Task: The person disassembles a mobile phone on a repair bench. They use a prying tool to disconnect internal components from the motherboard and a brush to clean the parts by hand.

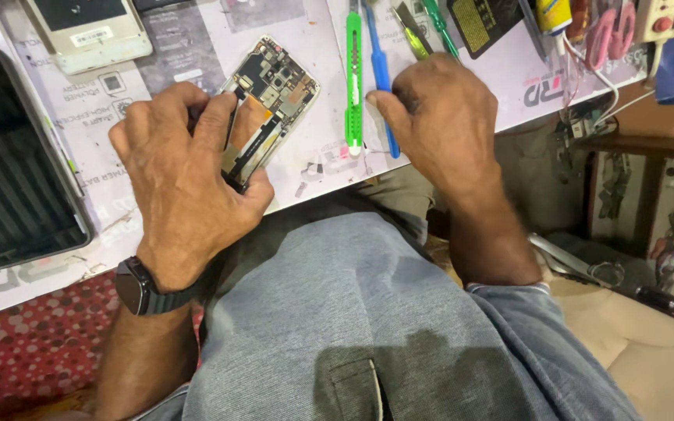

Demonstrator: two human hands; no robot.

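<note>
Head view: my left hand [185, 168] grips the opened, backless smartphone with exposed circuit boards [268, 105] by its lower edges, on the white table [306, 168]; fragile, light. My right hand [442, 117] pinches the slim blue plastic-handled tool [378, 66].

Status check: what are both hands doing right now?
Left hand grips opened phone frame with exposed circuit board. Right hand on blue-handled tool. Nothing blocking.

opened phone [268, 105] on mat [196, 39] — left of cutter [353, 78] | screwdriver [380, 70] right of cutter
</note>
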